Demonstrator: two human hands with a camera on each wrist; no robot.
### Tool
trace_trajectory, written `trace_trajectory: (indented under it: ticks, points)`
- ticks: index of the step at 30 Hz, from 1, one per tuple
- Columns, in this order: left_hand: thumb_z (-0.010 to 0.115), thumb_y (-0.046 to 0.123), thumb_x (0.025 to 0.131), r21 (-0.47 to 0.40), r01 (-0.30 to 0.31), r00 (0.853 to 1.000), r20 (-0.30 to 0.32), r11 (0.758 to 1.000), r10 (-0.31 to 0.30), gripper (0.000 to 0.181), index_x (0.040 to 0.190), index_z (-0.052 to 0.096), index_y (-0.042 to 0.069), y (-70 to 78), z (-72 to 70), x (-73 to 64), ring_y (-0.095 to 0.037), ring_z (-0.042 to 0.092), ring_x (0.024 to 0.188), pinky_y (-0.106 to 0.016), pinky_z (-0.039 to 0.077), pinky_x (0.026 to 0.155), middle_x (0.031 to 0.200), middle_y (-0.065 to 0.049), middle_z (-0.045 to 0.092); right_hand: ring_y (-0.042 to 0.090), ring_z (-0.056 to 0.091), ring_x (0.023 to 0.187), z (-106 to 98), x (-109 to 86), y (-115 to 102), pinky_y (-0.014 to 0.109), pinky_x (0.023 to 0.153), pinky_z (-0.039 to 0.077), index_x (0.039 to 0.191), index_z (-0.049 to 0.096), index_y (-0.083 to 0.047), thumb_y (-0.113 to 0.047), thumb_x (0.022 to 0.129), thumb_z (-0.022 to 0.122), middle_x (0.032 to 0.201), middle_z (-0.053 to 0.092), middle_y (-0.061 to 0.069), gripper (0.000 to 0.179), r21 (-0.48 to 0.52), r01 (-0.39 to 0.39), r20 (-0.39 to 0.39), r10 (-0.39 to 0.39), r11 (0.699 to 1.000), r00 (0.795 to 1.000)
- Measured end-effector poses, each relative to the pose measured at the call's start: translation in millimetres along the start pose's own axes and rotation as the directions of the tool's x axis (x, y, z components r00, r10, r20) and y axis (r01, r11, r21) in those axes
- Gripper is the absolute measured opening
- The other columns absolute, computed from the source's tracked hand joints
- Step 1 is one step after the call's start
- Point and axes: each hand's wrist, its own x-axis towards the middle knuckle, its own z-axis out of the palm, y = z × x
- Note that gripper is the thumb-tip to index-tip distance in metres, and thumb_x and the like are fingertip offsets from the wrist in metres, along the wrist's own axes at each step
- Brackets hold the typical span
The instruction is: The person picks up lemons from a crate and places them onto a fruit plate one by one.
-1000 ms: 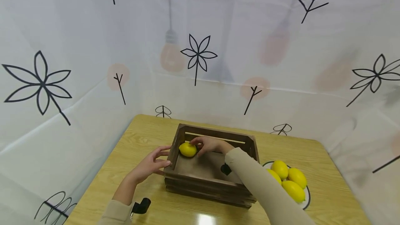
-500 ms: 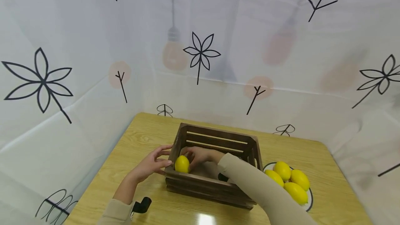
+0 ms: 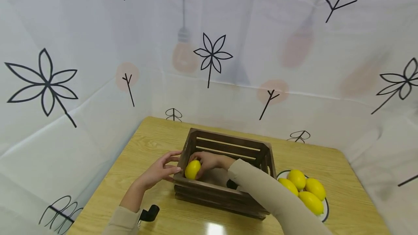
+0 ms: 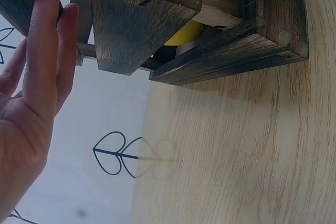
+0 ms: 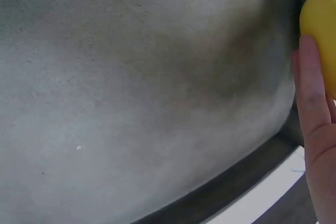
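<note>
In the head view my right hand (image 3: 209, 161) reaches down into a dark wooden crate (image 3: 222, 206) and holds a yellow lemon (image 3: 192, 169) in its front left corner. The right wrist view has that lemon (image 5: 321, 35) at its right edge, with extended fingers (image 5: 312, 87) lying along its side. My left hand (image 3: 160, 171) rests against the crate's left end from outside, fingers spread and nearly straight. From the left wrist, the same hand (image 4: 39, 77) touches an upper slat, and a bit of the lemon (image 4: 185, 34) shows through a gap.
To the right of the crate, a white plate with a dark rim (image 3: 327, 209) bears several lemons (image 3: 311, 202). Crate and plate stand on a light wood table (image 3: 156, 137). Behind the table hangs a white patterned cloth (image 3: 241, 100).
My right hand has brought the lemon from farther back along the crate's left side to the front left corner, turning it. The left hand has stayed at the crate's end.
</note>
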Motion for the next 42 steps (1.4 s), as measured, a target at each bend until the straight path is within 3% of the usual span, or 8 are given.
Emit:
trace_trajectory:
  ticks: [7,13,21,26,36,42]
  points:
    - [0.061,0.021,0.091,0.003,-0.003,1.000,0.011,1.000,0.003,0.060,0.143,0.032,0.014,-0.6,0.9,0.2,-0.035,0.051,0.111,-0.045,0.050,0.078,0.136,-0.020,0.036,0.016,0.054,0.093,-9.6,-9.3,-2.7,0.028,0.077,0.048,0.114,0.050,-0.012,-0.008,0.069,0.081,0.108,0.052,0.000,0.055,0.024,0.020,-0.040,-0.019,1.000,0.999]
    - [0.061,0.022,0.091,0.001,0.010,1.000,0.004,1.000,-0.010,0.061,0.144,0.031,0.013,0.3,1.3,-0.5,-0.034,0.051,0.111,-0.045,0.050,0.079,0.137,-0.020,0.035,0.019,0.054,0.093,-19.2,-21.9,-14.9,0.029,0.079,0.048,0.113,0.050,-0.009,-0.004,0.069,0.080,0.107,0.053,0.002,0.054,0.065,0.082,-0.059,-0.078,0.995,0.995]
    - [0.062,0.026,0.091,0.020,0.013,1.000,0.008,1.000,-0.013,0.062,0.144,0.032,0.015,-0.7,1.6,0.9,-0.032,0.052,0.110,-0.046,0.049,0.080,0.137,-0.019,0.036,0.019,0.052,0.095,-29.9,-44.4,-29.6,0.031,0.080,0.046,0.113,0.051,-0.012,-0.009,0.071,0.080,0.108,0.054,0.002,0.051,0.019,0.156,-0.130,-0.152,0.988,0.980]
    - [0.060,0.023,0.092,0.009,0.010,1.000,0.004,1.000,-0.010,0.060,0.144,0.031,0.015,-0.6,2.5,1.0,-0.033,0.051,0.110,-0.046,0.050,0.079,0.137,-0.020,0.035,0.021,0.053,0.096,-36.1,-60.9,-41.5,0.033,0.082,0.047,0.116,0.049,-0.009,-0.008,0.073,0.079,0.112,0.055,0.005,0.052,0.042,0.204,-0.157,-0.195,0.978,0.968]
    - [0.060,0.022,0.092,0.007,0.015,1.000,-0.005,1.000,-0.015,0.060,0.143,0.032,0.015,-1.8,1.7,1.4,-0.035,0.049,0.111,-0.046,0.050,0.079,0.138,-0.020,0.034,0.023,0.054,0.095,-38.8,-91.0,-52.2,0.035,0.079,0.048,0.119,0.050,-0.010,-0.012,0.073,0.079,0.117,0.054,0.008,0.054,0.089,0.175,-0.329,-0.137,0.981,0.934]
    - [0.061,0.023,0.091,0.010,0.013,1.000,-0.011,1.000,-0.013,0.061,0.143,0.031,0.015,-2.8,1.8,1.4,-0.036,0.048,0.112,-0.046,0.050,0.078,0.138,-0.021,0.033,0.025,0.054,0.093,-39.8,-113.5,-52.8,0.035,0.077,0.048,0.116,0.049,-0.007,-0.011,0.074,0.079,0.113,0.055,0.009,0.052,0.183,0.183,-0.377,-0.103,0.966,0.920]
